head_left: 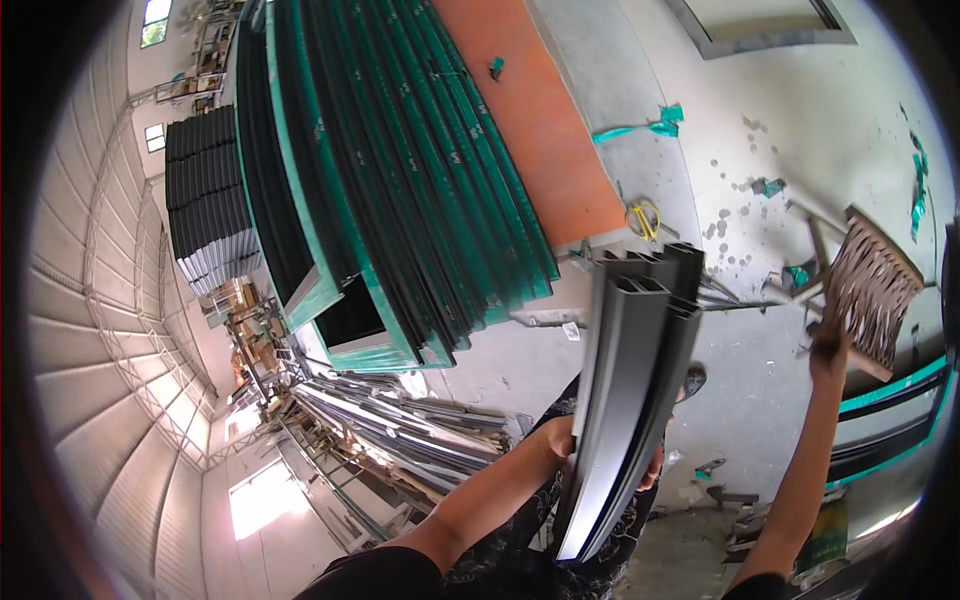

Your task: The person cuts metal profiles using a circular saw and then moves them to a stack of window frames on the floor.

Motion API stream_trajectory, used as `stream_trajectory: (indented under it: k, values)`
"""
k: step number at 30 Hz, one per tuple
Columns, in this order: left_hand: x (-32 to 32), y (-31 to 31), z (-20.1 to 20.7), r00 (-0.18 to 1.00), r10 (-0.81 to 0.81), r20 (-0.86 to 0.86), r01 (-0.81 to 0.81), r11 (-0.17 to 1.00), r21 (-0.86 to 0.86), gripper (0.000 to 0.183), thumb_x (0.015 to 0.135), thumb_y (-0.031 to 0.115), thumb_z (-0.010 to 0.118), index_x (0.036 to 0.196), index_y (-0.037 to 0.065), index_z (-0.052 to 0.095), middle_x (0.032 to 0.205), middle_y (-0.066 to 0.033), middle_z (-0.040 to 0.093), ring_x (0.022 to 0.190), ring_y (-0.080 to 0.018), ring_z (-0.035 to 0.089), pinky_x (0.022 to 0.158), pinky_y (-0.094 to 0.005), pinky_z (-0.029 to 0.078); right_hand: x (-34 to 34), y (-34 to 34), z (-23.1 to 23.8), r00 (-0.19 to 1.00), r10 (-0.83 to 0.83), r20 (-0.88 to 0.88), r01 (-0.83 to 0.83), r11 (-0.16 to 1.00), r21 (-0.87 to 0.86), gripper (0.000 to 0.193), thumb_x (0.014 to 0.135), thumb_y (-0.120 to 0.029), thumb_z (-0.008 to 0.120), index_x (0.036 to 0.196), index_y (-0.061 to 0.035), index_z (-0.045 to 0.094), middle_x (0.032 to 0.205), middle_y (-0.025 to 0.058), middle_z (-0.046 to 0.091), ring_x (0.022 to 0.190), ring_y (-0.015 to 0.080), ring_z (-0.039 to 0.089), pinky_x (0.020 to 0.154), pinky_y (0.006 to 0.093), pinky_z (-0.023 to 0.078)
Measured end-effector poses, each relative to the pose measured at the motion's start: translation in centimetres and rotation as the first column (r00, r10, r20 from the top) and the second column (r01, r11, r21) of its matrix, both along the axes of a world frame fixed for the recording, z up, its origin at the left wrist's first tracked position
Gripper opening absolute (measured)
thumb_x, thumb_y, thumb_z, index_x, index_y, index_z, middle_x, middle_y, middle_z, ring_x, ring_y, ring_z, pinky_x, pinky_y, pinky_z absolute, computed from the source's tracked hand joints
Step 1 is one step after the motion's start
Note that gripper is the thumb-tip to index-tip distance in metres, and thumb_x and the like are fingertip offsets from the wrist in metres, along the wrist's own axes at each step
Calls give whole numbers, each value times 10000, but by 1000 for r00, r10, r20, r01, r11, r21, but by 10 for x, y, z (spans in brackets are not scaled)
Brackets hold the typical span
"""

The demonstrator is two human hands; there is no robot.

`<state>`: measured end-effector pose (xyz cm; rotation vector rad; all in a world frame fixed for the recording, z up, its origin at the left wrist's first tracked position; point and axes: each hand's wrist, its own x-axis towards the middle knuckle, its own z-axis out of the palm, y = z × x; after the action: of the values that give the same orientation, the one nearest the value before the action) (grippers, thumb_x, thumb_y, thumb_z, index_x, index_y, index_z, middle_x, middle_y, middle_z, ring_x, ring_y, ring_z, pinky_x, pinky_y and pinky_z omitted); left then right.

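My left hand (563, 438) is wrapped around a bundle of long dark grey metal profiles (625, 390), its fingertips showing on the far side. The bundle stands nearly upright against my body, with its hollow cut ends pointing up and away. Out to the right, my right hand (828, 348) is closed on the frame of a small stool (875, 285) with a brown woven seat. That stool is tipped on its side, its legs pointing left. The exact grip of my right fingers is partly hidden.
A big stack of dark frames (400, 170) with green film stands ahead on the left, beside an orange board (545, 130). Yellow-handled scissors (642, 218) lie beyond the bundle. Loose profiles (400, 420) are piled at left; green film scraps (665, 122) litter the floor. Green-edged frames (890, 420) sit at right.
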<state>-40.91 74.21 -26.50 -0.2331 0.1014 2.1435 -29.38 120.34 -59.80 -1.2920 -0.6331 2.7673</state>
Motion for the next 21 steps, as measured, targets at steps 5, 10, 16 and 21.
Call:
stream_trajectory:
  k: [5, 10, 16, 21]
  values:
    - [31, -4, -22, 965, -182, 191, 171, 982, 75, 1096, 543, 357, 915, 1432, -5, 386, 1295, -267, 533, 1170, -386, 560, 1022, -472, 434, 40, -101, 115, 903, 220, 368, -296, 941, 163, 398, 852, -88, 732, 1224, -52, 594, 1139, 49, 658, 1036, 182, 623, 899, 337, 520]
    - [101, -21, -83, 967, -201, 156, 208, 977, -34, 973, 639, 286, 839, 1428, -44, 376, 1300, -302, 522, 1192, -414, 545, 1045, -496, 416, 41, -152, 119, 768, 510, 389, -612, 763, 208, 529, 736, -82, 779, 1218, 24, 588, 1076, 105, 674, 918, 216, 647, 839, 355, 530]
    - [76, -5, -114, 962, -265, 63, 272, 937, -221, 1137, 553, 493, 887, 1449, 1, 388, 1208, -251, 591, 1099, -379, 598, 941, -492, 485, 72, -163, 64, 443, 354, 824, -894, 238, 378, 503, 776, -114, 758, 1226, 25, 582, 1063, 119, 672, 906, 210, 625, 801, 354, 502]
    - [89, 0, -168, 947, -263, 184, 318, 843, -434, 877, 645, 391, 883, 1344, 16, 508, 1191, -85, 648, 1062, -220, 638, 912, -346, 515, 44, -203, 184, 806, 436, 401, -591, 634, 499, 662, 921, -391, 678, 1399, 19, 473, 1389, 188, 521, 1302, 269, 483, 1053, 389, 399]
